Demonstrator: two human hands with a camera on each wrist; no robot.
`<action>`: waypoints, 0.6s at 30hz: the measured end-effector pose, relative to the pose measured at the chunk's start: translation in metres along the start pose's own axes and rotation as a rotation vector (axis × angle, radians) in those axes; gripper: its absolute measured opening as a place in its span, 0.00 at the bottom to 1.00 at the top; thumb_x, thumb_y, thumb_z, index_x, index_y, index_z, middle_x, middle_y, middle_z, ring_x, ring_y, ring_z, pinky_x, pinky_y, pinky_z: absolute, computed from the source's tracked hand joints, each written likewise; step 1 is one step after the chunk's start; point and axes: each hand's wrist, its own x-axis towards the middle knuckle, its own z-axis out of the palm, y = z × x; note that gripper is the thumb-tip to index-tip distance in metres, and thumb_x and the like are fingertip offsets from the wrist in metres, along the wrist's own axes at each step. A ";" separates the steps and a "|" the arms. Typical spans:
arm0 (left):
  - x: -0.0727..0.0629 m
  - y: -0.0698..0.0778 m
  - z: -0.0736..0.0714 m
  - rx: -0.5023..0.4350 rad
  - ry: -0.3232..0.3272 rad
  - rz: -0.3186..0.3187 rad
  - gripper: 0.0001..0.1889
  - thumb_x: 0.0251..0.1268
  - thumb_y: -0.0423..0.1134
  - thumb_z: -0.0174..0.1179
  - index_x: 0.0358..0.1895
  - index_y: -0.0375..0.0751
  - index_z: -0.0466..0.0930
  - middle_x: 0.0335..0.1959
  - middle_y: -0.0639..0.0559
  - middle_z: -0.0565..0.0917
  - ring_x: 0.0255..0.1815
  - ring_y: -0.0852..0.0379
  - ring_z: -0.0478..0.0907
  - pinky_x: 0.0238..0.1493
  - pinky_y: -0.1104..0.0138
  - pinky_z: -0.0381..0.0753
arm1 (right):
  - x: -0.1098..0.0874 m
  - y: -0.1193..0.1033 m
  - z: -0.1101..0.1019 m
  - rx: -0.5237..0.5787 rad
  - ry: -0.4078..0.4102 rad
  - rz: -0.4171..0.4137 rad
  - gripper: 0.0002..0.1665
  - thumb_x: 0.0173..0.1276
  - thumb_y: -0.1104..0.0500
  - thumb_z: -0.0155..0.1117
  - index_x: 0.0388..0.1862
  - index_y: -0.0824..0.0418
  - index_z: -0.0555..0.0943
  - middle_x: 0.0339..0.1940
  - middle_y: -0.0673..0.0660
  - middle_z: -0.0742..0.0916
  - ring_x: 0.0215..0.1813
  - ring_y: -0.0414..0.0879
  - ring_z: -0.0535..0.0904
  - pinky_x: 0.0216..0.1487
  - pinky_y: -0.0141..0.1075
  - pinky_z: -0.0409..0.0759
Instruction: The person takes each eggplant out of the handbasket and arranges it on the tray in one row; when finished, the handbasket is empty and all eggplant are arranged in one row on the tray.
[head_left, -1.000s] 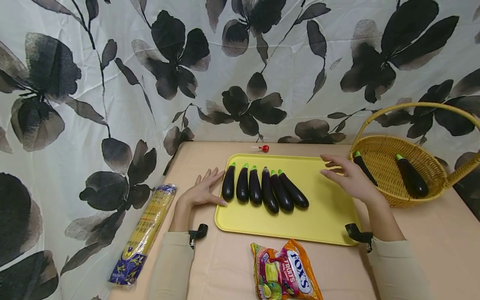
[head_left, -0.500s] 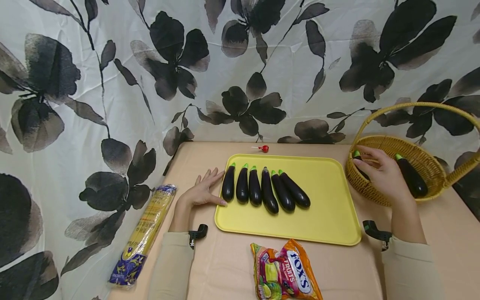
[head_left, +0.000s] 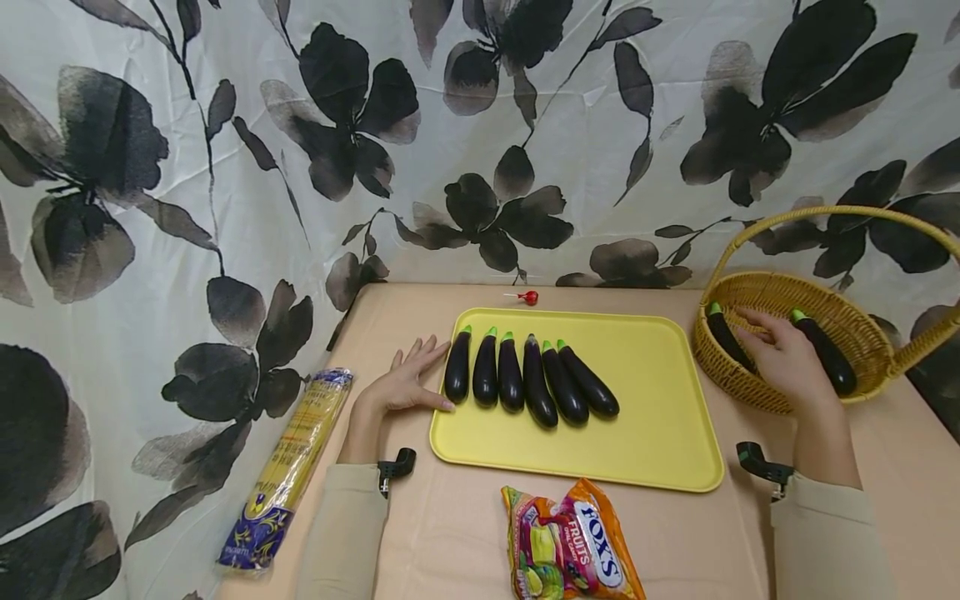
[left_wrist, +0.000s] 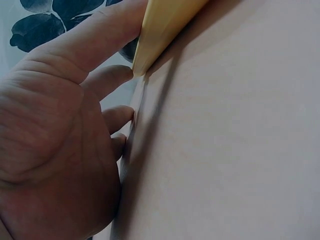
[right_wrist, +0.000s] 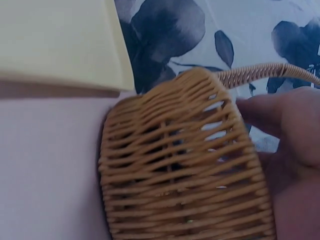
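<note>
My left hand (head_left: 408, 383) lies with spread fingers at the left edge of the yellow tray (head_left: 667, 442); in the left wrist view its thumb and a fingertip touch the rim. A row of several dark eggplants (head_left: 510, 375) lies on the tray's left half, green tips pointing away. Over on the right, my right hand (head_left: 787, 358) reaches into the wicker basket (head_left: 712, 367), between a small eggplant (head_left: 727, 333) on the left and a larger eggplant (head_left: 825, 354) on the right. The basket wall (right_wrist: 185, 170) hides most of its fingers in the right wrist view.
The basket's tall handle (head_left: 825, 210) arches over it. A spaghetti packet (head_left: 288, 475) lies left of my left arm, and an orange Fox's candy bag (head_left: 573, 542) sits in front of the tray. Behind the tray lies a small red lollipop (head_left: 530, 297). A floral cloth (head_left: 600, 167) hangs behind.
My right hand has moved from above the tray's right end into the basket, first over the small eggplant, then slightly right of it. The left hand stays at the tray edge.
</note>
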 end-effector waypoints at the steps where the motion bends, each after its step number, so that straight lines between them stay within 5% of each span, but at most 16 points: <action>1: 0.000 0.000 0.000 -0.001 -0.001 -0.001 0.64 0.45 0.65 0.80 0.86 0.58 0.50 0.88 0.42 0.41 0.88 0.40 0.28 0.82 0.40 0.20 | 0.001 0.002 0.000 -0.006 -0.016 0.005 0.35 0.86 0.47 0.44 0.83 0.64 0.60 0.74 0.78 0.69 0.63 0.73 0.72 0.47 0.55 0.79; 7: -0.001 0.002 -0.001 -0.009 -0.002 -0.005 0.64 0.46 0.64 0.80 0.86 0.58 0.51 0.88 0.43 0.41 0.88 0.40 0.28 0.82 0.40 0.20 | 0.004 0.008 -0.001 -0.004 -0.108 0.009 0.34 0.88 0.50 0.38 0.84 0.68 0.56 0.78 0.81 0.63 0.75 0.82 0.59 0.65 0.77 0.64; 18: -0.001 0.003 0.000 -0.015 0.000 -0.009 0.64 0.46 0.63 0.80 0.85 0.56 0.51 0.88 0.43 0.41 0.88 0.41 0.28 0.82 0.40 0.20 | 0.005 0.010 0.000 -0.024 -0.147 0.048 0.34 0.88 0.51 0.38 0.83 0.68 0.56 0.77 0.83 0.63 0.77 0.83 0.55 0.68 0.79 0.59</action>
